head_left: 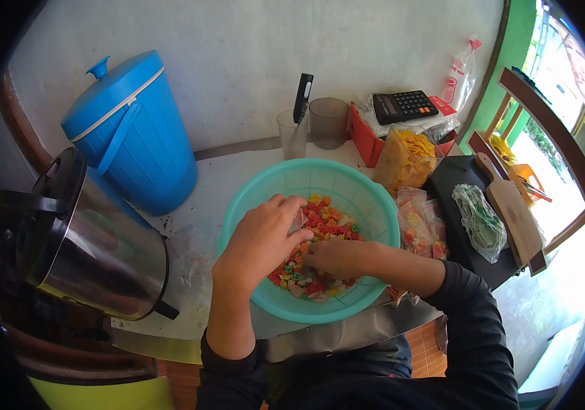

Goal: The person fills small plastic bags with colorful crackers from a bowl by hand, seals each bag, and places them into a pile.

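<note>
A round teal basket [367,184] stands on the white table, with a heap of small red, orange, yellow and green snack pieces [326,222] in its bottom. Over the left part of the heap is my left hand [265,236], its fingers bent around a bit of clear plastic. My right hand [340,258] reaches into the heap from the right; its fingertips are hidden among the pieces. Just right of the basket lie clear plastic bags [419,225] filled with similar snacks.
At left stand a blue drink cooler [138,137] and a steel pot [108,253]. Behind the basket are two cups [328,123]. To the right are a tub of yellow chips [412,157], a calculator [405,106], a wrapped green bundle [480,222] and a wooden board [511,208].
</note>
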`<state>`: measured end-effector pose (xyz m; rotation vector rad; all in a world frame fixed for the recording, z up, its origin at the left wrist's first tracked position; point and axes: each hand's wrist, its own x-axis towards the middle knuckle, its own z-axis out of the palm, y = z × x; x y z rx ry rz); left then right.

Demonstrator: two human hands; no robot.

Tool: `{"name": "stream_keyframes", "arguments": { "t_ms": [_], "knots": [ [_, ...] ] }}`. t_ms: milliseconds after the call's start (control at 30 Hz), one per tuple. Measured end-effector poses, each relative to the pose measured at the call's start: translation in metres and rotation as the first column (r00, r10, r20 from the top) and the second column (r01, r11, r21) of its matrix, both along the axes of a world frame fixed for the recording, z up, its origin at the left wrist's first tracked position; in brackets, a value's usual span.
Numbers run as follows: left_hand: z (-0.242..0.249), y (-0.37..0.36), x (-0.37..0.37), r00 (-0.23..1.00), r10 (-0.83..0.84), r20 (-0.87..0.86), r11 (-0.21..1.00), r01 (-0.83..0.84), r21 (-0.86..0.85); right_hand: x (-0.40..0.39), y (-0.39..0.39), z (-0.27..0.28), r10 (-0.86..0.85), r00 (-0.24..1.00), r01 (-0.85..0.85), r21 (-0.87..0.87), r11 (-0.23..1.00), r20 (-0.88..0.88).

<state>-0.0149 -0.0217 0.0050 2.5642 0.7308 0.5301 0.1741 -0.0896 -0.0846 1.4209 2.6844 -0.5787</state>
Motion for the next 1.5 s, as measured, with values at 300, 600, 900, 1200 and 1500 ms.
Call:
{"name": "stream_keyframes", "arguments": {
  "t_ms": [300, 600, 900, 1200, 1500],
  "knots": [
    [0.001, -0.002, -0.001, 0.999, -0.013, -0.052, 1.0, 0.012, -0.017, 0.012, 0.009, 0.019, -0.217, 0.971, 0.217, 0.018, 0.976, 0.102],
    [0.0, -0.005, 0.0, 0.998, -0.024, -0.061, 1.0, 0.023, -0.021, 0.003, 0.006, 0.008, -0.17, 0.984, 0.176, -0.135, 0.975, 0.056],
    [0.005, -0.011, 0.001, 0.995, -0.001, -0.104, 0.999, -0.003, -0.047, 0.013, 0.01, -0.002, -0.198, 0.98, 0.198, 0.081, 0.977, 0.003],
    [0.0, -0.009, 0.004, 0.993, -0.017, -0.115, 0.999, 0.012, -0.042, 0.005, 0.011, -0.005, -0.152, 0.979, 0.145, -0.06, 0.988, -0.138],
    [0.001, -0.013, 0.002, 0.996, -0.02, -0.086, 1.0, 0.017, -0.026, -0.001, 0.01, -0.013, -0.034, 0.996, 0.035, 0.009, 0.999, -0.083]
  ]
}}
